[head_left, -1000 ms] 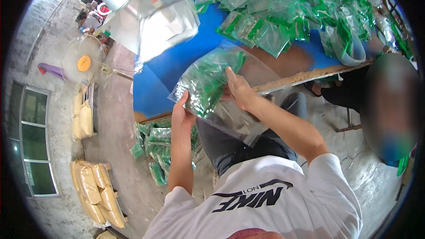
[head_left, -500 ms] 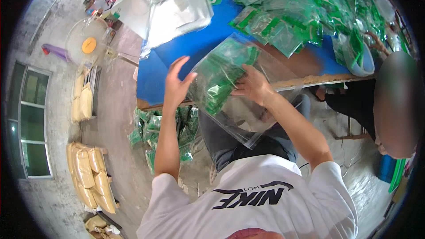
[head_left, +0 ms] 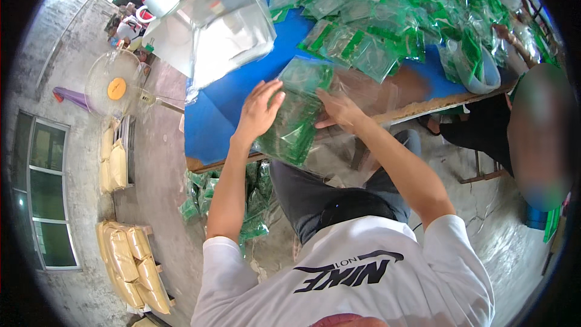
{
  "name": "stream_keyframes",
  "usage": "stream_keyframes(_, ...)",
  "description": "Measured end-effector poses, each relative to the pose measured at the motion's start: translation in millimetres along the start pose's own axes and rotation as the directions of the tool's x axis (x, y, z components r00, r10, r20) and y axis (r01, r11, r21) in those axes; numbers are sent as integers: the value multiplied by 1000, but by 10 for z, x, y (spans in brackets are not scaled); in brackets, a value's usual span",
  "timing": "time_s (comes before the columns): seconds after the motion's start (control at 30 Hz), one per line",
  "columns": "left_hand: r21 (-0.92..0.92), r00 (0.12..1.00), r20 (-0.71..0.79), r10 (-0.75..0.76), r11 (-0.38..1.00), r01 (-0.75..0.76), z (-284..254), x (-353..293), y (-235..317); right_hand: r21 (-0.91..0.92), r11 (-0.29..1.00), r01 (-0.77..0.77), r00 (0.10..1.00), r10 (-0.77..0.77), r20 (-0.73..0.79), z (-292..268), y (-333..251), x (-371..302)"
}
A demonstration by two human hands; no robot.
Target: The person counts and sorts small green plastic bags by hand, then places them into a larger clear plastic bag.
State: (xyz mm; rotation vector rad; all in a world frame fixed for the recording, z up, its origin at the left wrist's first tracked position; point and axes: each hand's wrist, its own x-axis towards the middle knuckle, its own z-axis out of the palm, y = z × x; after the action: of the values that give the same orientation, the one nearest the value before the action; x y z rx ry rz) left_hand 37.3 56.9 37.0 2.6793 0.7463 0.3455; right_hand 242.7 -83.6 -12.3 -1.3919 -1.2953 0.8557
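Observation:
A large clear plastic bag (head_left: pixel 302 115) stuffed with small green packets rests at the near edge of the blue table (head_left: pixel 212 115). My left hand (head_left: pixel 259 109) lies flat against the bag's left side, fingers spread. My right hand (head_left: pixel 340 111) presses on the bag's right side, where loose clear film trails toward me. Both hands touch the bag; neither is closed around it.
Many small green packets (head_left: pixel 393 18) cover the far table. A stack of large clear bags (head_left: pixel 218 30) lies at the table's left. More green packets (head_left: pixel 206 194) sit on the floor under the edge. A person (head_left: pixel 532 133) sits at right. A fan (head_left: pixel 115 88) stands at left.
The bag has been lowered from a raised hold onto the table edge. My left hand let go, opened, and now lies flat on the bag's side.

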Motion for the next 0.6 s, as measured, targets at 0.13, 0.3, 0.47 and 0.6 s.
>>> stream_keyframes(0.13,-86,996,-13,86,993,-87,93,150,-126,-744,590,314,946,-124,300,-56,-165,2)
stream_keyframes(0.3,-524,937,-289,-195,852,15,-247,66,-150,174,971,-161,987,159,28,-52,508,15)
stream_keyframes(0.47,-608,918,186,-350,694,387,-220,-395,-353,298,781,-549,833,484,268,-193,-473,-14)
stream_keyframes(0.6,-619,940,89,-329,721,310,-37,-158,-275,548,615,-567,819,488,301,-268,-300,37)
